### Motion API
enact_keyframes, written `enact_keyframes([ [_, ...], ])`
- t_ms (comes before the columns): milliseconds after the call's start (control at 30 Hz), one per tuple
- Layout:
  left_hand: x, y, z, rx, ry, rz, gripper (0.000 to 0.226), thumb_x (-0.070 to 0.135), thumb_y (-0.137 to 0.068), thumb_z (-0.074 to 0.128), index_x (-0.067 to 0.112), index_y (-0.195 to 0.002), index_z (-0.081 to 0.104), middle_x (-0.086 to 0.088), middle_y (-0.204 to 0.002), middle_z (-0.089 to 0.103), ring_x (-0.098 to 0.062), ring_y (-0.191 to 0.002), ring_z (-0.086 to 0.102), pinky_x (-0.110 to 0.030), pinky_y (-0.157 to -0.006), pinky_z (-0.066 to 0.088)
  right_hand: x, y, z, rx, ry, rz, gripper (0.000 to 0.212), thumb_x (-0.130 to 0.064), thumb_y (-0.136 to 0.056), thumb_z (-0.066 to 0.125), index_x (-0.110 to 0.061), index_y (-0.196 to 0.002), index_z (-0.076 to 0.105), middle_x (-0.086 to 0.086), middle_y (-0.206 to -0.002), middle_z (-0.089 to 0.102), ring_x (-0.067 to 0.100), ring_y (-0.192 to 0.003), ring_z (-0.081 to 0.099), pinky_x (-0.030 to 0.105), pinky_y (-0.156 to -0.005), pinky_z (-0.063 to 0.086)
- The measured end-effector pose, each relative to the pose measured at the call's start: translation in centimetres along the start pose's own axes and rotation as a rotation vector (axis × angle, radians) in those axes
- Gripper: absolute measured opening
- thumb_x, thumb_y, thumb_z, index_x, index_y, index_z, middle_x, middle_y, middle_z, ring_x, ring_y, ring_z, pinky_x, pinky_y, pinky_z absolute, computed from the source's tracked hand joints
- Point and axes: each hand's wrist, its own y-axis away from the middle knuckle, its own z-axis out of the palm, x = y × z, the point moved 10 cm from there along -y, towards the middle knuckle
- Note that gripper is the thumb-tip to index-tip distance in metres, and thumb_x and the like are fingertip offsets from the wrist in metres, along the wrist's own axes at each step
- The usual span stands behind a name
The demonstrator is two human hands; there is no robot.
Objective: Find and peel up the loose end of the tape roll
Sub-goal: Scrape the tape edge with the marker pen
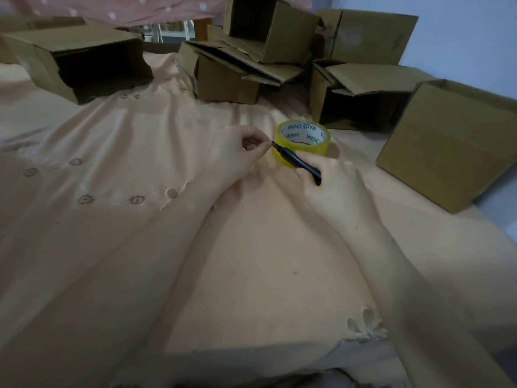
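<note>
A roll of clear yellowish tape (pixel 310 145) with a white core printed "MADE CHINA" lies flat on the peach bedsheet (pixel 251 261), just right of centre. My right hand (pixel 333 183) grips a black utility knife (pixel 299 162), which slants up-left across the front of the roll. My left hand (pixel 237 155) pinches the knife's tip at the roll's left side, thumb and forefinger closed on it. No loose tape end is visible.
Several open cardboard boxes ring the far side: one at the back left (pixel 81 60), a pile in the middle (pixel 237 65), one behind the roll (pixel 352 93), and a large box at the right (pixel 453 144). A pale wall stands at the right.
</note>
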Motion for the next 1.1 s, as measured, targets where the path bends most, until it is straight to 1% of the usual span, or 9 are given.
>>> enact_keyframes([
  [133,-0.1,0.0,0.0,0.003,0.002,-0.008,0.008,0.018,-0.085,0.065,0.015,-0.087,0.073,-0.003,-0.078,0.069,-0.011,-0.07,0.057,-0.02,-0.064,0.044,-0.2,0.1,-0.1,0.004,0.007,-0.013,0.035,-0.031,-0.092,0.051,-0.04,-0.126,0.053,0.013,-0.107,0.066,0.038,-0.099,0.057,0.048,-0.081,0.052],
  [167,0.0,0.0,-0.1,0.005,0.004,-0.008,0.008,0.018,-0.085,0.066,0.015,-0.087,0.073,-0.004,-0.079,0.069,-0.011,-0.07,0.057,-0.019,-0.064,0.044,-0.3,0.1,-0.1,0.003,0.012,-0.015,0.036,-0.031,-0.092,0.051,-0.04,-0.127,0.053,0.013,-0.108,0.066,0.038,-0.099,0.057,0.048,-0.082,0.052],
  [300,0.1,0.1,-0.2,0.008,-0.002,-0.006,0.008,0.016,-0.085,0.066,0.014,-0.086,0.073,-0.001,-0.075,0.066,-0.005,-0.062,0.052,-0.009,-0.058,0.04,-0.4,0.2,0.0,-0.012,0.029,-0.015,0.035,-0.031,-0.092,0.051,-0.039,-0.126,0.053,0.014,-0.108,0.065,0.039,-0.099,0.057,0.047,-0.082,0.051],
  [467,0.0,0.1,-0.2,0.01,-0.014,0.005,0.008,0.017,-0.084,0.066,0.016,-0.085,0.073,0.001,-0.073,0.065,-0.005,-0.062,0.052,-0.01,-0.059,0.039,-0.6,0.2,0.1,-0.008,0.038,-0.014,0.036,-0.031,-0.091,0.05,-0.039,-0.126,0.053,0.014,-0.108,0.065,0.039,-0.1,0.057,0.047,-0.082,0.051],
  [600,0.2,0.1,-0.2,0.012,-0.005,0.011,0.007,0.017,-0.084,0.066,0.016,-0.083,0.073,0.012,-0.066,0.06,0.0,-0.059,0.052,-0.007,-0.058,0.038,-0.5,0.2,0.1,-0.017,0.052,-0.008,0.036,-0.03,-0.092,0.049,-0.041,-0.127,0.052,0.014,-0.106,0.064,0.039,-0.098,0.056,0.044,-0.079,0.051],
  [700,0.2,0.1,-0.2,0.009,0.01,0.013,0.007,0.015,-0.084,0.066,0.018,-0.081,0.071,0.007,-0.068,0.062,0.003,-0.059,0.053,-0.007,-0.058,0.039,-0.6,0.3,0.0,-0.016,0.043,-0.016,0.033,-0.029,-0.091,0.05,-0.038,-0.122,0.055,0.013,-0.1,0.066,0.039,-0.094,0.057,0.045,-0.076,0.052],
  [800,0.1,0.1,-0.2,0.014,0.013,0.003,0.007,0.014,-0.084,0.066,0.017,-0.082,0.072,0.001,-0.072,0.064,0.0,-0.059,0.053,-0.009,-0.059,0.04,-0.7,0.3,-0.1,-0.009,0.041,-0.022,0.03,-0.029,-0.09,0.05,-0.034,-0.118,0.058,0.014,-0.099,0.066,0.039,-0.092,0.058,0.046,-0.077,0.052],
  [1000,0.2,0.1,-0.3,0.018,0.015,-0.012,0.008,0.013,-0.085,0.065,0.011,-0.086,0.073,0.0,-0.074,0.063,-0.003,-0.061,0.051,-0.01,-0.06,0.04,-0.7,0.4,-0.5,0.021,0.034,-0.013,0.032,-0.028,-0.091,0.05,-0.035,-0.121,0.058,0.012,-0.104,0.066,0.038,-0.096,0.058,0.046,-0.079,0.052],
  [1100,0.1,0.1,-0.5,0.031,0.037,-0.013,0.007,0.013,-0.084,0.065,0.013,-0.083,0.072,0.001,-0.071,0.063,0.001,-0.059,0.051,-0.009,-0.059,0.04,-0.9,0.4,-1.2,0.096,-0.007,-0.037,0.035,-0.028,-0.09,0.05,-0.037,-0.123,0.056,0.012,-0.105,0.069,0.039,-0.097,0.059,0.046,-0.079,0.053],
])
